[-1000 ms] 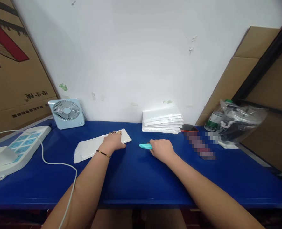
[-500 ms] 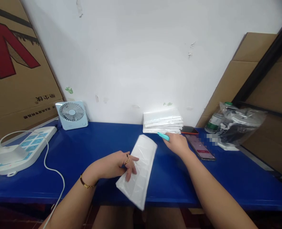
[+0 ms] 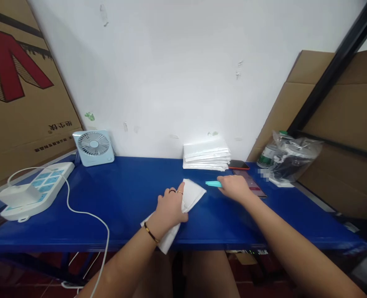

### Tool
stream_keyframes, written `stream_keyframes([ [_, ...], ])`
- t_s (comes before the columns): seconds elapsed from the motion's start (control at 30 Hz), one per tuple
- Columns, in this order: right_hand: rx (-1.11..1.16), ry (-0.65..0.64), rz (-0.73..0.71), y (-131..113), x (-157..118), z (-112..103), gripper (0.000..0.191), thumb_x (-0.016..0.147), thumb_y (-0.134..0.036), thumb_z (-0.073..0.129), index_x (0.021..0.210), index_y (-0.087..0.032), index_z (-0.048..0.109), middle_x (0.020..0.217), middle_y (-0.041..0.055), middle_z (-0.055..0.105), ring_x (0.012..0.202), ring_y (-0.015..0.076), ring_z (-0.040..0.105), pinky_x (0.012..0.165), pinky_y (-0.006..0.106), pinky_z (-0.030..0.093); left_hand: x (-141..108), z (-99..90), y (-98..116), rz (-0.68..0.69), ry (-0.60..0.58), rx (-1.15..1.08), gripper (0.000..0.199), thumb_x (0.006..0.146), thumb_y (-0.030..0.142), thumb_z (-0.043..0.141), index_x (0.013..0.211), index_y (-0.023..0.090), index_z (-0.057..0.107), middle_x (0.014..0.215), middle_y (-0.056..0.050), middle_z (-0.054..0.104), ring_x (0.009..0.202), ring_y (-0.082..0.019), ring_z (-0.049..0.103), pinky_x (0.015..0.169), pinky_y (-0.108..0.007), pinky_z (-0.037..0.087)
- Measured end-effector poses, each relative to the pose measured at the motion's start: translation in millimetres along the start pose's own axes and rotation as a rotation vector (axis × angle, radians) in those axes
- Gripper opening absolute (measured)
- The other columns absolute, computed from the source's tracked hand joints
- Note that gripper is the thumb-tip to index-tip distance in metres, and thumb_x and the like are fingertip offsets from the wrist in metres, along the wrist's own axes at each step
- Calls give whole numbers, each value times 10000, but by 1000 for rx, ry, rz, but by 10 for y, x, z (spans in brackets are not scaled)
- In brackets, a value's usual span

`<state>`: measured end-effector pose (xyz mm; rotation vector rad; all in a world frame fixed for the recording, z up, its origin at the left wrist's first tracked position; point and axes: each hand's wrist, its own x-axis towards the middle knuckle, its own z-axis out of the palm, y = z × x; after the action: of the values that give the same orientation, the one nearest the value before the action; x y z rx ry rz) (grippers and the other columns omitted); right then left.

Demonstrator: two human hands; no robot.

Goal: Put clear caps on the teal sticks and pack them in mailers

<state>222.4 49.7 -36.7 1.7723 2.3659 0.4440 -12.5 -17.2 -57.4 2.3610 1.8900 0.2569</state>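
Near the front edge of the blue table, my left hand (image 3: 171, 207) is wrapped over a white flat packet (image 3: 192, 194), its thumb and fingers on the packet's sides. The packet lies slanted, and its lower end sticks out past the table edge. To the right, my right hand (image 3: 235, 187) is closed around a bundle of turquoise sticks (image 3: 213, 183), whose ends point left toward the packet. A stack of similar white packets (image 3: 206, 155) lies against the wall, behind both hands.
A light blue fan (image 3: 94, 148) and a white power strip (image 3: 43, 190) with a cable are at the left. Phones (image 3: 253, 184), a bottle (image 3: 266, 156) and a plastic-wrapped item (image 3: 290, 163) lie at the right. Cardboard (image 3: 25, 103) leans on the left.
My left hand has turned over and now grasps the packet from above. The packet's far end reaches toward the sticks. My right hand still holds the sticks, now pointing more level. The view has shifted slightly.
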Motion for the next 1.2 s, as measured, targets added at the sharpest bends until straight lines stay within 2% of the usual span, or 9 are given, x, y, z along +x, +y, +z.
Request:
stream_keyframes([
  [0.13,-9,7,109,246,-216,27,214,841,-334,461,905,-189,604,838,105,688,778,263,656,626,304,411,33,-188,-138,113,332,213,883,716,146,637,1446,241,149,1077,-96,538,980,-254,487,792,-365,370],
  [0.2,-3,21,144,323,-313,44,207,838,-337,457,888,-197,599,833,93,687,765,266,654,615,308,412,-69,-195,-143,204,381,279,872,743,169,643,1448,271,140,1068,-78,533,955,-239,484,784,-356,357],
  [0.4,18,-10,141,300,-499,49,208,835,-342,449,883,-197,590,830,95,680,753,269,656,608,315,420,-529,23,-53,430,307,282,607,885,114,439,1423,305,234,974,-45,568,864,-185,500,758,-335,336],
  [0.5,13,-31,144,233,-530,2,209,833,-336,455,896,-192,594,846,109,677,786,280,656,622,323,424,-562,35,-58,387,306,211,480,923,119,321,1364,302,369,977,-67,583,938,-219,499,787,-372,332],
  [0.6,15,-32,141,176,-560,-48,217,837,-330,455,912,-189,602,841,118,677,786,288,657,621,326,424,-506,6,-100,337,179,110,368,900,263,421,1258,266,506,1053,-94,583,1021,-263,487,824,-401,345],
  [0.73,8,-38,56,101,-637,-59,185,817,-293,480,884,-188,616,796,110,686,750,289,662,604,321,423,-405,-49,-206,321,53,-47,835,609,670,640,1316,269,447,1266,-98,496,1159,-316,419,942,-430,331],
  [0.87,-14,-28,-85,8,-705,-22,151,799,-244,499,841,-172,624,768,107,691,714,274,663,606,314,431,-193,-74,-299,393,-11,-54,1181,410,756,675,1416,278,281,1471,-101,284,1335,-367,209,1077,-503,138],
  [1.0,-43,-23,-175,-108,-683,22,160,801,-168,478,788,-146,636,723,121,688,688,271,667,605,319,441,17,16,-344,463,-148,-115,1122,483,740,650,1419,248,274,1416,-111,384,1304,-334,307,1087,-492,137],
  [1.2,-40,-43,-281,-346,-516,-22,221,817,-86,439,795,-127,656,768,152,699,742,298,671,624,353,446,29,101,-330,371,-49,-233,928,554,574,706,1361,273,358,1265,-83,508,1171,-306,447,986,-421,314],
])
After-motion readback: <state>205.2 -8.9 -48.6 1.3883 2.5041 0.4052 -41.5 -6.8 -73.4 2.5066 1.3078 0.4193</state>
